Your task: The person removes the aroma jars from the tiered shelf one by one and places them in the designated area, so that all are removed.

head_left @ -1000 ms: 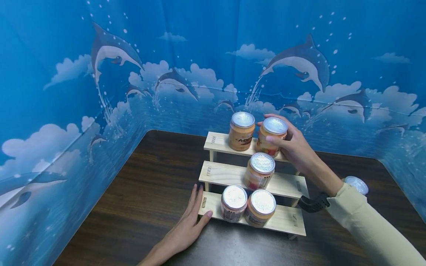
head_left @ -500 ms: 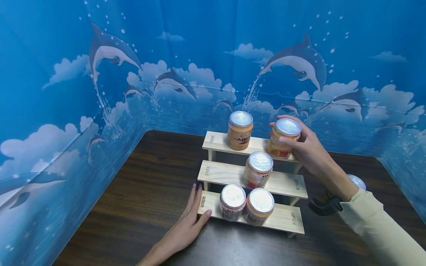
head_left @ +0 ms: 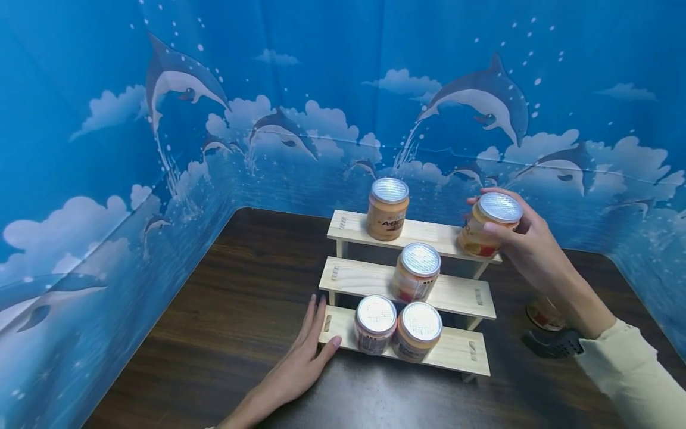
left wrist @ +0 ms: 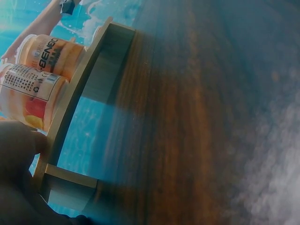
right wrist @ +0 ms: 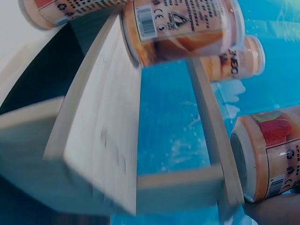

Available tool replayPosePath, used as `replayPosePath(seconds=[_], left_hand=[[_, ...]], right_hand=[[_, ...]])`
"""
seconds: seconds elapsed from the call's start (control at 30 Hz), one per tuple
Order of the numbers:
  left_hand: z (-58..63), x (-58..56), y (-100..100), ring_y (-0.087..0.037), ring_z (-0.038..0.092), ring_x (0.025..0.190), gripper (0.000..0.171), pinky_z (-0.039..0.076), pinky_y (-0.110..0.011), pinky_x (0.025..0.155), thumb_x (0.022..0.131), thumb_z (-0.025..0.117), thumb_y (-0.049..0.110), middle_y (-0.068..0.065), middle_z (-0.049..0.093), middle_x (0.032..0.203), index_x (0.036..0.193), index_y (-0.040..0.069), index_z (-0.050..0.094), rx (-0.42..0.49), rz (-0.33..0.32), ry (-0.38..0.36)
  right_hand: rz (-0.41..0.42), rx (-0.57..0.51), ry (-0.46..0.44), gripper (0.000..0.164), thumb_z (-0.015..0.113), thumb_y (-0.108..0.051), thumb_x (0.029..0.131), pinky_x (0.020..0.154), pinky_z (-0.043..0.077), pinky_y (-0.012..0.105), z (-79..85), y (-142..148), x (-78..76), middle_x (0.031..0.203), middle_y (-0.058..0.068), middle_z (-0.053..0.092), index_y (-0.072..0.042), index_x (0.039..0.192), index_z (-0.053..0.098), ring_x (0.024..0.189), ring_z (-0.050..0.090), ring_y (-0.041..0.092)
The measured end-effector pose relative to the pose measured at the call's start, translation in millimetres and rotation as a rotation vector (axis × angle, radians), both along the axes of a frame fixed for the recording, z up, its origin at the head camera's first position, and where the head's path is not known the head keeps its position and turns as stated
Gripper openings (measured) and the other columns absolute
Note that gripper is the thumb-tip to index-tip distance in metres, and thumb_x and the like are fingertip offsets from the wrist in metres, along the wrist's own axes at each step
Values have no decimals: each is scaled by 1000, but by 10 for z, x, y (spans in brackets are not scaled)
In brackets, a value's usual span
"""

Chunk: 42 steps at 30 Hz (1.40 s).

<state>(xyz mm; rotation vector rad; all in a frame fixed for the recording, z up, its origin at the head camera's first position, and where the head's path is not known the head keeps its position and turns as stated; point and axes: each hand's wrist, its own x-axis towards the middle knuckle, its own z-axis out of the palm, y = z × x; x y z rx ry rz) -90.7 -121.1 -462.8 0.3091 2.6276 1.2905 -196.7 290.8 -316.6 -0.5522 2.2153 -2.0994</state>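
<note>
On the table stands a three-tier wooden shelf [head_left: 354, 280] carrying several jars with silver lids. At the right end of the top tier, my right hand [head_left: 530, 241] grips a fruit jar [head_left: 474, 239], thumb in front and fingers behind. The right wrist view shows this jar [right wrist: 276, 150] close beside the shelf edge. My left hand [head_left: 300, 363] rests with extended fingers at the left end of the bottom tier. Another jar [head_left: 387, 220] stands left on the top tier, one jar [head_left: 414, 280] on the middle tier, and two jars [head_left: 375, 328] side by side on the bottom.
Behind my right forearm, another jar [head_left: 543, 316] is partly hidden on the dark wooden table [head_left: 225, 310]. A blue dolphin-print curtain [head_left: 321, 71] surrounds the table at the back and sides. A black band [head_left: 554, 342] circles my right wrist.
My right hand has moved the fruit jar rightward along the top tier, widening the gap from the other jar there. My left hand has stayed in place.
</note>
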Motion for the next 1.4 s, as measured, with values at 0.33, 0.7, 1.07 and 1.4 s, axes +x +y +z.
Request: replayPosePath(seconds=[0.33, 0.7, 1.07, 1.4], left_hand=[[-2, 5, -6, -46, 8, 168, 87, 23, -76, 127, 115, 52, 53, -10, -12, 185, 178, 20, 4, -1, 8, -7], [0, 21, 2, -47, 10, 168, 86, 24, -75, 127, 115, 52, 52, -12, -11, 185, 178, 18, 5, -4, 3, -9], [17, 24, -2, -47, 9, 168, 87, 23, -76, 127, 115, 52, 52, -12, -12, 185, 178, 18, 4, -4, 4, -18], [22, -2, 13, -45, 8, 169, 87, 23, -74, 128, 115, 52, 52, -14, -10, 185, 178, 16, 5, -14, 1, -7]], right_hand=[[-61, -31, 6, 64, 54, 2, 113, 114, 49, 22, -44, 429, 124, 164, 2, 53, -20, 169, 35, 147, 54, 11], [-164, -44, 20, 67, 53, 4, 112, 90, 52, 18, -253, 901, 287, 160, -4, 55, -21, 171, 33, 141, 56, 6], [-212, -135, 88, 65, 46, 10, 112, 92, 50, 15, -491, 1373, 475, 158, -4, 57, -15, 171, 32, 135, 59, 4], [-252, -226, 235, 63, 41, 18, 109, 101, 48, 13, -767, 1752, 619, 154, 2, 61, -4, 167, 36, 135, 62, 8]])
